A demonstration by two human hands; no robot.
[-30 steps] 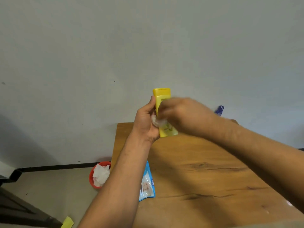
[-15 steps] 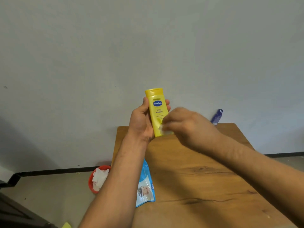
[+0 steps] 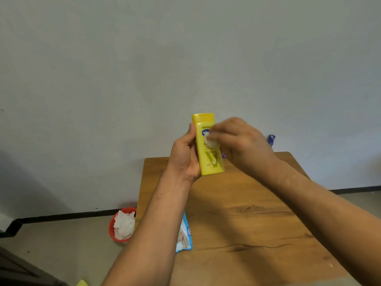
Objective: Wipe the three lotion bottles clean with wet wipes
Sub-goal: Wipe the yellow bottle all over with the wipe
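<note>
My left hand point(image 3: 184, 155) grips a yellow lotion bottle point(image 3: 208, 159) upright above the far edge of the wooden table point(image 3: 247, 223), its cap up. My right hand point(image 3: 241, 141) pinches a small balled white wet wipe point(image 3: 211, 141) and presses it on the bottle's front label near the top. A blue bottle point(image 3: 271, 139) shows partly behind my right hand at the table's far side. A blue wet-wipe pack point(image 3: 184, 236) lies at the table's left edge, partly hidden by my left forearm.
A red bin point(image 3: 112, 226) holding used white wipes stands on the floor left of the table. A grey wall rises behind the table. A yellow-green scrap point(image 3: 82, 283) lies at the bottom left on the floor.
My right hand has moved the wipe up the bottle's front, from near its base to the upper label. My left hand still holds the bottle upright.
</note>
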